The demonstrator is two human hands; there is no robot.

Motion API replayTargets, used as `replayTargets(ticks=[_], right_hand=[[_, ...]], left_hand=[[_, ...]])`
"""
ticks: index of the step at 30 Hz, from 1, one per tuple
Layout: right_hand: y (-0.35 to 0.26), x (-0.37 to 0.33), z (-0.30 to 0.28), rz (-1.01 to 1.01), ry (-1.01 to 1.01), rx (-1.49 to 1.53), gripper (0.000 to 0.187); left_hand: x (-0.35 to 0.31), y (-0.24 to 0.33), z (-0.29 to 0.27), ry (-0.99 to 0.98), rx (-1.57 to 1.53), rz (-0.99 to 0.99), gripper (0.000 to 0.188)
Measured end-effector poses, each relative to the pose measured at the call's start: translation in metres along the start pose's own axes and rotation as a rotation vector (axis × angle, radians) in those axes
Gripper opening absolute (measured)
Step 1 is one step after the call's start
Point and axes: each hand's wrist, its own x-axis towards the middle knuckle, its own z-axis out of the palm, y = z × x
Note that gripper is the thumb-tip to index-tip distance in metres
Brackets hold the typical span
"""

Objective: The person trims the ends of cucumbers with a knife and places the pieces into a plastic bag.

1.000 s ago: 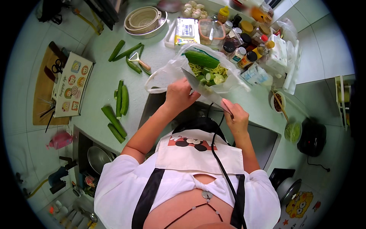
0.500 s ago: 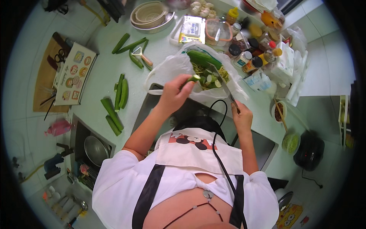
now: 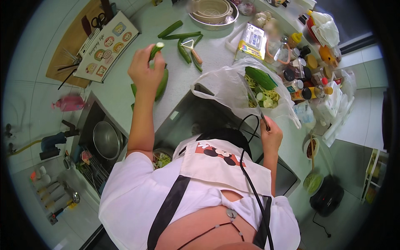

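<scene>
My left hand (image 3: pixel 145 68) is closed round a short cucumber piece (image 3: pixel 156 49), its pale cut end showing. It hovers over the left of the counter, hiding most of the green cucumber pieces (image 3: pixel 162 85) lying beneath. In my right hand (image 3: pixel 273 133) is a knife (image 3: pixel 254 98), its blade angled over an open white plastic bag (image 3: pixel 214 92). Inside the bag lie a large cucumber-like vegetable (image 3: pixel 261 78), chopped chunks (image 3: pixel 267 101) and thin yellow-green strips. Beyond the bag, a peeler (image 3: pixel 194 54) rests among long green pieces (image 3: pixel 184 51).
Jars and bottles (image 3: pixel 298 85) crowd the right side, with a packet (image 3: pixel 252 41) behind the bag. Bowls (image 3: pixel 212 12) stand at the back. A sink holding a metal bowl (image 3: pixel 106 139) is at the left. A dark cooktop (image 3: pixel 183 114) lies in front of me; a black cable (image 3: pixel 250 175) hangs across my apron.
My left hand has moved from above the bag to the left, over the cucumber pieces, still holding its piece. My right hand keeps the knife at the bag. The whole view has turned.
</scene>
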Motion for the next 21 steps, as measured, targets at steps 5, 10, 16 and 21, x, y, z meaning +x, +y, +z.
replayTargets(ticks=[5, 10, 16, 21], right_hand=[[-0.009, -0.001, 0.003, 0.052, -0.033, -0.041, 0.018], [-0.017, 0.000, 0.004, 0.077, -0.038, -0.059, 0.019], [-0.022, 0.000, 0.003, 0.106, -0.029, -0.082, 0.020], [-0.017, -0.004, 0.003, 0.130, -0.024, -0.080, 0.021]], left_hand=[[-0.022, -0.068, 0.028, -0.295, 0.220, 0.106, 0.023], [-0.069, -0.101, 0.045, -0.924, 0.371, 0.032, 0.023], [-0.077, -0.107, 0.077, -0.967, 0.328, -0.059, 0.023], [-0.078, -0.122, 0.150, -0.690, 0.195, -0.063, 0.021]])
